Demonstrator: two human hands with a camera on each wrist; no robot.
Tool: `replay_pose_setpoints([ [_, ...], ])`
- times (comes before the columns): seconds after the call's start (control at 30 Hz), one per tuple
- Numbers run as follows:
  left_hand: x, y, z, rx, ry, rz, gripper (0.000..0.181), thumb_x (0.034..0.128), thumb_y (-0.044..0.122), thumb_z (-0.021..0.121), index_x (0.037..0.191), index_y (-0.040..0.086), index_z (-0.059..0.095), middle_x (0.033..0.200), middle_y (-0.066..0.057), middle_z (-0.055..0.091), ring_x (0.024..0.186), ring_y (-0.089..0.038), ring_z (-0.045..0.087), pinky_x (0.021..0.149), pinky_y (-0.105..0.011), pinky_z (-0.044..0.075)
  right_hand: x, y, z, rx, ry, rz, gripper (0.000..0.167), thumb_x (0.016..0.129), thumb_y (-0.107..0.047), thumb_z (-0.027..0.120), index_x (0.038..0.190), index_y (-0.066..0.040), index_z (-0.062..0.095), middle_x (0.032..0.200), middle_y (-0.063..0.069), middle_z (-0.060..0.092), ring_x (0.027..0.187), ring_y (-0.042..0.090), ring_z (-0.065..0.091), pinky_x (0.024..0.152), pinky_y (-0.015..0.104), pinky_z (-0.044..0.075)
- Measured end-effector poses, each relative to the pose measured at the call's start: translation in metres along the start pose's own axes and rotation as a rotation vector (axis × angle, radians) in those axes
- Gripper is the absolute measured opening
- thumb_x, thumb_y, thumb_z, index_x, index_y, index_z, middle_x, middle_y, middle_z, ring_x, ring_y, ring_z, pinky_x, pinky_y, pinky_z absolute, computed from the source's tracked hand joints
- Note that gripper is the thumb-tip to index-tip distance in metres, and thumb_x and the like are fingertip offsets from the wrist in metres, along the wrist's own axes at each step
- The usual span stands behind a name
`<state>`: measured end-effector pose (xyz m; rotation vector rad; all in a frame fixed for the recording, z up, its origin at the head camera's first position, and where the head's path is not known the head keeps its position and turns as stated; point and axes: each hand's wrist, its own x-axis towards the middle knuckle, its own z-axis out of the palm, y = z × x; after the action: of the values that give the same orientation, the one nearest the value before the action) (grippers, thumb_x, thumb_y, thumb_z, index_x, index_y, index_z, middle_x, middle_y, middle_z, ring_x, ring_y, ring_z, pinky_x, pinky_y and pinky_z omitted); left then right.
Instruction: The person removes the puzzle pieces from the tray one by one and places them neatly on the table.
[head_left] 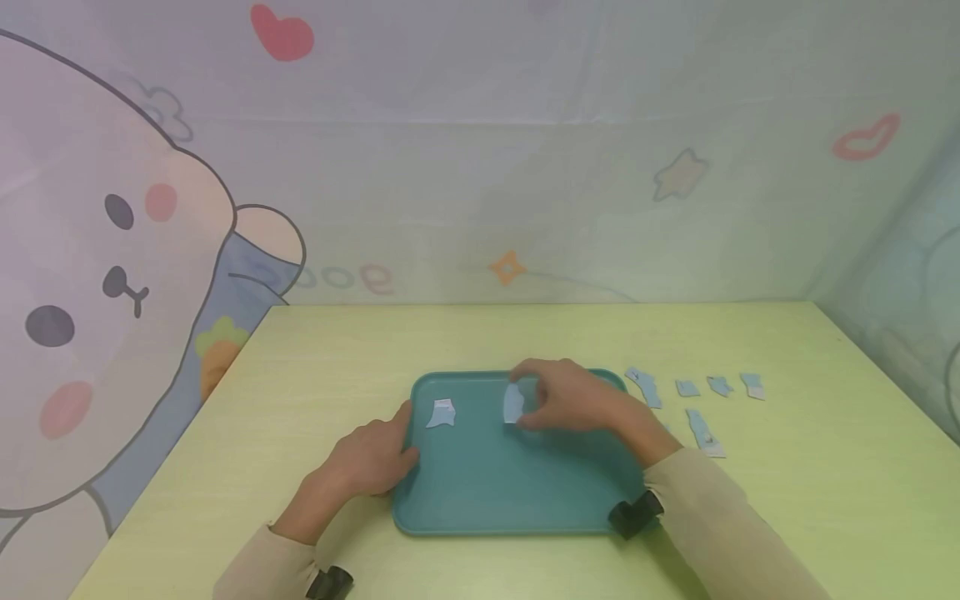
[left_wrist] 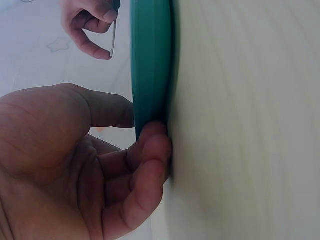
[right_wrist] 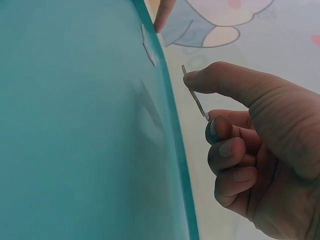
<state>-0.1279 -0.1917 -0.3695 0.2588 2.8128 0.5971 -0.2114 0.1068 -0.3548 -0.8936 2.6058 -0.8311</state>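
My right hand pinches a flat light-blue puzzle piece between thumb and fingertips. The right wrist view shows this thin piece edge-on, raised above the teal tray. My left hand holds the tray's left edge; in the left wrist view the thumb is on the rim and the fingers curl against its outer side. Another blue piece with a whitish top lies flat in the tray's upper left, near the left hand.
Right of the tray, several loose pieces lie on the yellow table, among them a long one, a small one and another long one. One is partly hidden by the right forearm. A printed curtain hangs behind the table.
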Motion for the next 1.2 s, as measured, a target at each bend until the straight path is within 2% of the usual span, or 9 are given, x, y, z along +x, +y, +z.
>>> replay_pose_setpoints([
  [0.53, -0.001, 0.0, 0.0, -0.001, 0.003, 0.0, 0.07, 0.103, 0.015, 0.055, 0.162, -0.01, 0.026, 0.065, -0.005, 0.055, 0.054, -0.015, 0.052, 0.051, -0.029, 0.036, -0.017, 0.001, -0.013, -0.005, 0.028, 0.023, 0.062, 0.089, -0.026, 0.083, 0.142, -0.005, 0.059, 0.064, -0.004, 0.052, 0.057, 0.01, 0.044, 0.058, 0.029, 0.039],
  [0.77, -0.001, 0.001, -0.001, 0.001, 0.0, -0.003, 0.07, 0.1033, 0.016, 0.055, 0.162, -0.01, 0.026, 0.066, -0.005, 0.055, 0.054, -0.015, 0.052, 0.051, -0.029, 0.036, -0.023, 0.0, -0.017, -0.024, 0.038, 0.047, 0.061, 0.089, -0.029, 0.083, 0.142, -0.007, 0.06, 0.065, -0.004, 0.052, 0.058, 0.01, 0.043, 0.058, 0.03, 0.037],
  [1.2, -0.001, 0.0, -0.001, 0.001, 0.004, 0.004, 0.071, 0.1031, 0.016, 0.055, 0.162, -0.011, 0.026, 0.067, -0.005, 0.055, 0.056, -0.016, 0.053, 0.052, -0.03, 0.036, -0.032, 0.007, -0.023, -0.034, 0.057, 0.038, 0.057, 0.09, -0.029, 0.082, 0.139, -0.01, 0.06, 0.065, -0.005, 0.054, 0.057, 0.01, 0.043, 0.059, 0.031, 0.039],
])
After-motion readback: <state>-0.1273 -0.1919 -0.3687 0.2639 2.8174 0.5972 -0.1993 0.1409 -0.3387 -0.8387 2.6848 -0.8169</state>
